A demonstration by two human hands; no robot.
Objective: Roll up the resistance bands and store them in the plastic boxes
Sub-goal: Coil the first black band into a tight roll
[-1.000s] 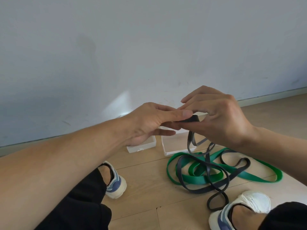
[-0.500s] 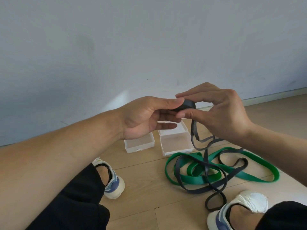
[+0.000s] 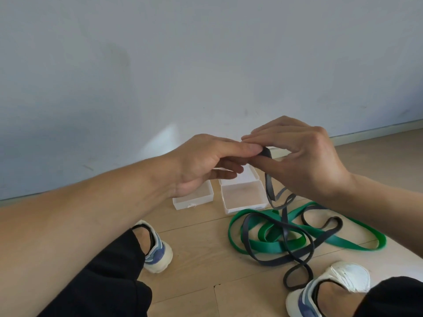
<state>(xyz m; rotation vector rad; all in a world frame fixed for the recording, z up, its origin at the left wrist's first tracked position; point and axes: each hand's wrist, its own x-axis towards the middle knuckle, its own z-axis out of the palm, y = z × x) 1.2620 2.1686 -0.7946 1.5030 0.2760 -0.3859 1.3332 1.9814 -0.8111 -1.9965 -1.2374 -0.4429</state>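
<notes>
Grey band (image 3: 283,234): one end pinched into a small starter roll between left hand (image 3: 206,163) and right hand (image 3: 304,161), held above two open boxes (image 3: 245,208) so slack feeds freely off floor, draped over green band (image 3: 270,244).

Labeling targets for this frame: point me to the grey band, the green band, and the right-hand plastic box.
grey band (image 3: 278,262): head view, on the loop lying flat on the floor.
green band (image 3: 357,243): head view, on the long strip at its right side.
right-hand plastic box (image 3: 246,208): head view, on its near wall.
</notes>
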